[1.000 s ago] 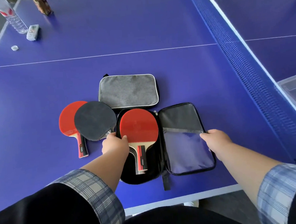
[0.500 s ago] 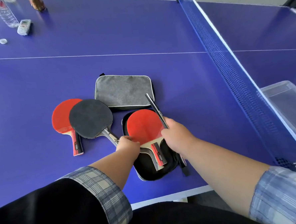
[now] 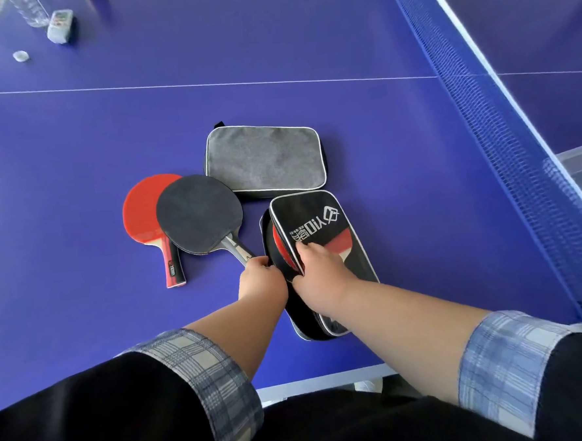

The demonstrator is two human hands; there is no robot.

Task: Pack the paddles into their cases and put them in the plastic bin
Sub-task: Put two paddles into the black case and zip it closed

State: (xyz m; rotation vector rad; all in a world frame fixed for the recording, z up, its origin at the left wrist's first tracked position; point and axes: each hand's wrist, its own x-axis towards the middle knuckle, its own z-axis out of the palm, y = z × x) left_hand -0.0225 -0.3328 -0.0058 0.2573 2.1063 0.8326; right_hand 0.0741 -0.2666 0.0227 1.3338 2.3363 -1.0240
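Basically rt hand [image 3: 321, 273] gripped black case [image 3: 322, 252] flap, long axis toward wearer; lft hand [image 3: 261, 280] pinched its lft edge.

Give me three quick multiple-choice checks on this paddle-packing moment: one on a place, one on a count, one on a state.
1. Where does the grey case lie?
A. Inside the plastic bin
B. On the table, beyond the black case
C. Under the two loose paddles

2. How many paddles lie outside any case?
A. Two
B. None
C. Four

3. What state is the black case in?
A. Spread wide open and flat
B. Zipped shut all round
C. Flap folded over, still gaping at its left edge

Answers:
1 B: it rests flat on the blue table, farther away than the black case.
2 A: the red paddle and the black-faced paddle overlap to the left.
3 C: red rubber shows in the gap, where the left hand and right hand hold the edges.
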